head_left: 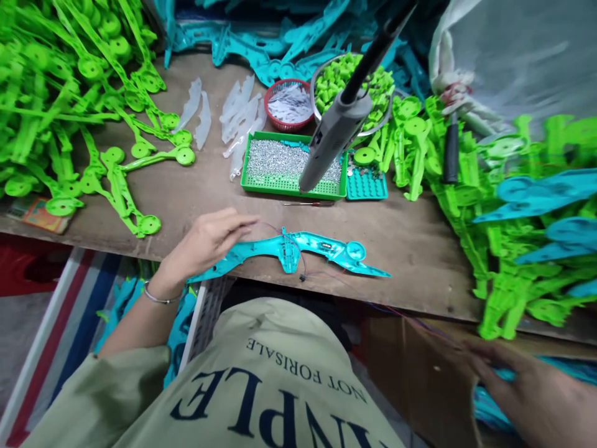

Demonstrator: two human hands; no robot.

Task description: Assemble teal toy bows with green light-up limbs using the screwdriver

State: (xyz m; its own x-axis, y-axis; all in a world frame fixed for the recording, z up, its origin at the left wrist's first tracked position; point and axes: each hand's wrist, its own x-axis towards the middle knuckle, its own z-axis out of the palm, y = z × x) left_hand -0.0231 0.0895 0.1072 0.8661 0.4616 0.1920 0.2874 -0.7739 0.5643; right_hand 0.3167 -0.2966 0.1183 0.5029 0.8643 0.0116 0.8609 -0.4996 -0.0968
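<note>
A blue bow-shaped plastic shell [303, 242] lies near the table's front edge, hollow side up. Thin red and blue wires [321, 272] run across it, with a small dark part [302, 278] hanging by its lower edge. Over the shell's left end, my left hand [212, 239] is closed, its fingertips pinching one end of a thin wire. Low at the right, past the table edge, my right hand [522, 376] is somewhat blurred and closed on the wires, which stretch toward it from the shell. A grey electric screwdriver [326, 137] hangs above, point down.
A green tray [247, 186] of small screws stands behind the shell, a thin screwdriver [308, 204] before it. Further back are a red basket [268, 115] and a metal bowl [317, 112] of green pieces. Green parts [51, 106] pile up left, more parts [504, 249] right.
</note>
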